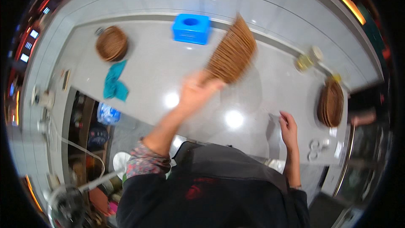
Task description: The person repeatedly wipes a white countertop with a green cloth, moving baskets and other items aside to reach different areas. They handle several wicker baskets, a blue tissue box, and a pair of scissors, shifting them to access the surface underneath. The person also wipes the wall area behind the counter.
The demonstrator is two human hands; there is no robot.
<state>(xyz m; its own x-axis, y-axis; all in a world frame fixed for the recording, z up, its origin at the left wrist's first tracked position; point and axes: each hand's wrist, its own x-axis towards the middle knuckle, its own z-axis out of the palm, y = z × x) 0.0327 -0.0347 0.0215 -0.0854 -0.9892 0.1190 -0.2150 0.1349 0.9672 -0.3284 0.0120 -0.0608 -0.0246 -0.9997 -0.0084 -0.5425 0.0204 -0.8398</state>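
My left hand (199,90) grips the near end of a brown woven basket (232,52), tilted and blurred above the grey counter (202,117). Over the counter's near right part is my right hand (288,126), its fingers loosely curled and holding nothing. Beyond the basket, to its left, a blue tissue box (191,29) stands by the wall. Several nested brown woven baskets (330,103) sit at the counter's right end. A pair of scissors (318,148) lies near them, closer to me.
Round woven baskets (111,43) and a teal cloth (115,82) are at the left. A jar with yellowish contents (305,61) stands at the back right. An electric fan (66,207) is at lower left. Part of another person's arm (364,118) shows at far right.
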